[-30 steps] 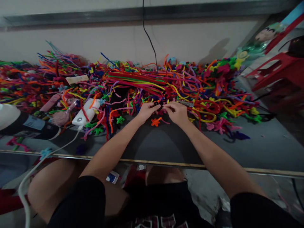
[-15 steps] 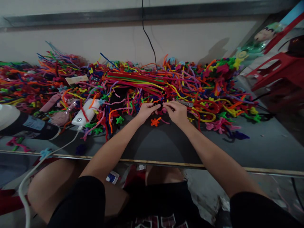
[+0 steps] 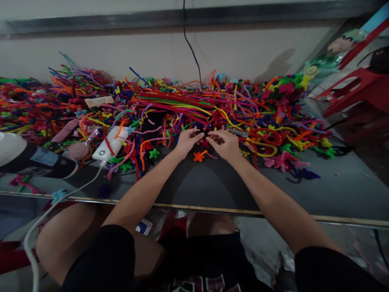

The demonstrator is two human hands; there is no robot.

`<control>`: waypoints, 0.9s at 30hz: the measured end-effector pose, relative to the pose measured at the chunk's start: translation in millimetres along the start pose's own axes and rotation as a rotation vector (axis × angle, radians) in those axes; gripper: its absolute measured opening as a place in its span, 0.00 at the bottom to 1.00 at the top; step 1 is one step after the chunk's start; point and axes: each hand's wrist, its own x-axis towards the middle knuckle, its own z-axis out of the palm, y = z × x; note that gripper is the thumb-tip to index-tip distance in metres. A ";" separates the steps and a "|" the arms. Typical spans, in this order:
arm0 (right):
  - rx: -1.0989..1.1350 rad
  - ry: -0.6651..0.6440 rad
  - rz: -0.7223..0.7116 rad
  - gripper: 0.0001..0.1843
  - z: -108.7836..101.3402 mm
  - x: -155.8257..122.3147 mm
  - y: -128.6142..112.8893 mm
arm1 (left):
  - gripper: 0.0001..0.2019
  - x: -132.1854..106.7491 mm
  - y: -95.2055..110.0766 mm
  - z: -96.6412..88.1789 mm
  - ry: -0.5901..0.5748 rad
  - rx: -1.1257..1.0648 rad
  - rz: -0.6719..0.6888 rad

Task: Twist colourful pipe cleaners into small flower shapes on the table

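Observation:
My left hand (image 3: 187,142) and my right hand (image 3: 225,144) meet at the near edge of a big heap of coloured pipe cleaners (image 3: 182,105) on a dark table (image 3: 212,186). Both hands have their fingertips pinched together on a small piece between them, too small and dark to name. An orange pipe-cleaner flower (image 3: 199,155) lies on the table just below my fingers. A green flower (image 3: 154,153) lies to the left of my left hand.
A white power bank (image 3: 109,149) with a white cable (image 3: 69,194) lies at the left, beside a pink hairbrush (image 3: 77,149) and a dark bottle (image 3: 33,160). Pink and purple flowers (image 3: 281,160) lie at the right. Red plastic chairs (image 3: 358,93) stand at the far right. A black cord (image 3: 191,48) hangs down the wall.
My fingers have shifted slightly on the small piece; both hands stay in the same place.

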 end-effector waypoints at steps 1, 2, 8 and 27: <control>-0.009 -0.003 -0.004 0.10 0.4 -0.3 0.7 | 0.07 -0.6 0.6 0.3 -0.002 0.003 -0.007; -0.020 -0.003 -0.009 0.10 0.8 -0.5 1.5 | 0.06 -1.2 1.1 0.4 -0.006 0.004 -0.016; -0.030 -0.002 -0.025 0.11 2.1 -1.7 5.0 | 0.07 -5.3 5.0 0.9 -0.036 0.021 -0.055; 0.082 0.055 0.082 0.07 0.9 1.6 3.4 | 0.07 -4.3 6.1 1.1 -0.138 0.060 -0.042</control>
